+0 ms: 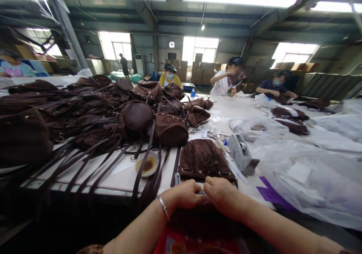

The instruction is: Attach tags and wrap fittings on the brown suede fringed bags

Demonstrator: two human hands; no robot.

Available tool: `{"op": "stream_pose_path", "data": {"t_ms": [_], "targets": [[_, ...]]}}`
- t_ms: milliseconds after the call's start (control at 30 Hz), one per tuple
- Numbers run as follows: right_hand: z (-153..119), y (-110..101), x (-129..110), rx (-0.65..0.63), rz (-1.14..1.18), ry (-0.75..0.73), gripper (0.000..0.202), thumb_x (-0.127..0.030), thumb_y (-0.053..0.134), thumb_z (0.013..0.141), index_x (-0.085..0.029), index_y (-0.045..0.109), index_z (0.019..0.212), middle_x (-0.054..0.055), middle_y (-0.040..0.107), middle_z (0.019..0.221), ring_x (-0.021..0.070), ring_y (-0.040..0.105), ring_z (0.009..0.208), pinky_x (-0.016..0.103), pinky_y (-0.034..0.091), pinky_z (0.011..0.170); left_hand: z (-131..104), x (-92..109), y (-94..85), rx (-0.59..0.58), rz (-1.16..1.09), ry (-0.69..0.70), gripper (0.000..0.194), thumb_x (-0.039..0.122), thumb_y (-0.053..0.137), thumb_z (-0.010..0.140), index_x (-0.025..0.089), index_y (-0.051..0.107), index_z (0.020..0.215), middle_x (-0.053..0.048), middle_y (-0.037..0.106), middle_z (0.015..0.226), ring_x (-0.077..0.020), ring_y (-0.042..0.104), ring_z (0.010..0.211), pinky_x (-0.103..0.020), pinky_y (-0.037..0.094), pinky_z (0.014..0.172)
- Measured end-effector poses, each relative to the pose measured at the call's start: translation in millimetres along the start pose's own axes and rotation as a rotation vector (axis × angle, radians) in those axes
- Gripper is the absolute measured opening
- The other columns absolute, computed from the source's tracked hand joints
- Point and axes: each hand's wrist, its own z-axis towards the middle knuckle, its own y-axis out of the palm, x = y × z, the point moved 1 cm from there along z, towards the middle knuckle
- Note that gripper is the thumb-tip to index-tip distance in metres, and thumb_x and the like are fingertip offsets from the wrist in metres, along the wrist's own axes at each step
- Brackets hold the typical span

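A brown suede drawstring bag [206, 157] with fringe and metal eyelets lies at the table's front edge, just beyond my hands. My left hand [188, 193], with a silver bangle on its wrist, is closed in a pinch. Against it, my right hand [222, 195] is closed too, the fingers bent inward. A small whitish, film-like bit [205, 196] shows between the two hands; its kind cannot be made out. More dark brown material hangs below them, in shadow.
Piled brown bags [138, 114] fill the left, straps hanging over the edge. A bowl of brown liquid [147, 164] stands before them. On the right are a grey tape dispenser [240, 154], a purple sheet [275, 197] and clear plastic bags [311, 182]. Several people work across the table.
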Motion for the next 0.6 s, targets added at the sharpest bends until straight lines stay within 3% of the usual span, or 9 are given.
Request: {"op": "stream_pose_path", "data": {"t_ms": [200, 267, 333, 433, 600], "targets": [[-15.1, 22.0, 0.2, 0.326, 0.038, -0.019, 0.017, -0.006, 0.055, 0.087, -0.017, 0.061, 0.076, 0.007, 0.061, 0.075, 0.0195, 0.056, 0.067, 0.03, 0.04, 0.059, 3.5, 3.7, 8.1, 0.115, 0.111, 0.005, 0.037, 0.041, 0.055, 0.083, 0.018, 0.048, 0.054, 0.005, 0.037, 0.053, -0.0095, 0.034, 0.054, -0.026, 0.025, 0.051], [-21.4, 27.2, 0.0, 0.399, 0.167, -0.012, 0.018, -0.008, 0.048, 0.091, -0.017, 0.061, 0.082, 0.007, 0.06, 0.078, 0.0193, 0.056, 0.071, 0.03, 0.045, 0.063, 4.5, 4.4, 9.8, 0.15, 0.121, -0.014, 0.036, 0.04, 0.055, 0.082, 0.017, 0.049, 0.054, 0.005, 0.036, 0.054, -0.0094, 0.034, 0.055, -0.026, 0.023, 0.05], [-26.2, 30.4, -1.5, 0.445, 0.282, -0.039, 0.019, -0.01, 0.044, 0.095, -0.015, 0.062, 0.1, 0.009, 0.061, 0.088, 0.0202, 0.058, 0.079, 0.032, 0.051, 0.071, 5.1, 4.3, 10.3, 0.187, 0.096, -0.02, 0.034, 0.038, 0.053, 0.081, 0.016, 0.051, 0.055, 0.005, 0.039, 0.056, -0.0093, 0.035, 0.056, -0.025, 0.022, 0.05], [-28.7, 32.4, -4.4, 0.544, 0.3, -0.085, 0.029, -0.012, 0.041, 0.098, -0.014, 0.057, 0.121, 0.01, 0.063, 0.095, 0.0218, 0.058, 0.085, 0.036, 0.055, 0.076, 6.4, 1.5, 12.2, 0.193, -0.036, -0.021, 0.031, 0.038, 0.057, 0.077, 0.016, 0.054, 0.055, 0.005, 0.041, 0.057, -0.0087, 0.034, 0.055, -0.024, 0.022, 0.049], [-24.5, 33.1, -5.1, 0.684, 0.197, -0.13, 0.028, -0.011, 0.037, 0.1, -0.011, 0.061, 0.114, 0.01, 0.064, 0.087, 0.0215, 0.057, 0.077, 0.036, 0.055, 0.07, 11.9, -6.4, 19.1, 0.172, -0.335, -0.118, 0.03, 0.041, 0.055, 0.072, 0.02, 0.047, 0.054, 0.006, 0.037, 0.051, -0.0082, 0.031, 0.047, -0.025, 0.023, 0.046]]}}
